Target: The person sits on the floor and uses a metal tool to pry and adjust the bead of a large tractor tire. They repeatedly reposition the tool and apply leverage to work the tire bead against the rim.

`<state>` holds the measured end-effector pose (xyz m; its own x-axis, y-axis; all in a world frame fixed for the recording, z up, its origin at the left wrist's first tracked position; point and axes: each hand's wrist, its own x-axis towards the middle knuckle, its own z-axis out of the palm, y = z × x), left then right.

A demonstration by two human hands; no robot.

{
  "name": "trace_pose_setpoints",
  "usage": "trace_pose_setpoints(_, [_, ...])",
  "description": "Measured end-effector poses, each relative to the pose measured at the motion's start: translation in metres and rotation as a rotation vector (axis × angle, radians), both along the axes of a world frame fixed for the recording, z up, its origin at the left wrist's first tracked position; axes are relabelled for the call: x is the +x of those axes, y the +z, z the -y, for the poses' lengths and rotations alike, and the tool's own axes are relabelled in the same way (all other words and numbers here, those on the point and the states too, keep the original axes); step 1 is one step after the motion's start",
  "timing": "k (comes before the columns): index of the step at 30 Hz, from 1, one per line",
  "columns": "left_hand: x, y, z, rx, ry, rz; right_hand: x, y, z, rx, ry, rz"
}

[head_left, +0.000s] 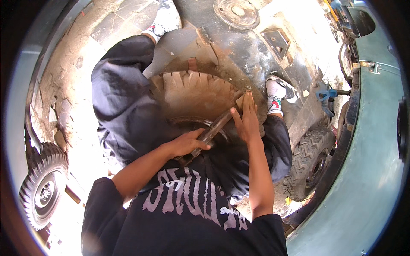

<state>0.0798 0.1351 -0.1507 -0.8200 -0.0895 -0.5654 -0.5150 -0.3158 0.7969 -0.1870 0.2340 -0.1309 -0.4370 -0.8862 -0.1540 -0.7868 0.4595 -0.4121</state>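
Observation:
A long dark metal bar (215, 126) slants across my lap, its upper end farther away and to the right. My left hand (188, 144) is wrapped around its lower part, thumb on top. At the far end my right hand (247, 118) presses a small tan piece (240, 101), perhaps sandpaper, against the bar. Its fingers are stretched along the piece, with the thumb beside the bar. Beneath the bar a dusty, chunky-treaded tyre (192, 91) lies between my legs. The bar's lower end, near my shirt, is partly in shadow.
A round rusty metal wheel disc (237, 13) and a metal bracket (276, 42) lie on the dirty floor ahead. A greenish vehicle panel (371, 149) runs along the right, with a wheel (310, 164) below it. Another wheel (44, 187) stands at left. Blue clamp-like tool (328, 94) at right.

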Motion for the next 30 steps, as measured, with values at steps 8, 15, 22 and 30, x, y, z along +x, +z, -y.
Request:
trace_pose_setpoints(8, [0.0,0.021,0.011,0.531,0.108,0.03,0.038,-0.004,-0.023,-0.064,-0.016,-0.097])
trace_pose_setpoints(15, [-0.007,0.051,-0.004,0.345,0.096,0.01,0.031,-0.004,0.0,0.04,-0.075,-0.053])
trace_pose_setpoints(22, [-0.016,0.032,-0.027,0.41,0.176,0.094,0.002,-0.012,0.023,0.179,-0.148,0.009])
trace_pose_setpoints(30, [-0.015,0.028,-0.03,0.48,0.232,0.039,0.054,0.0,0.004,0.125,-0.106,-0.051])
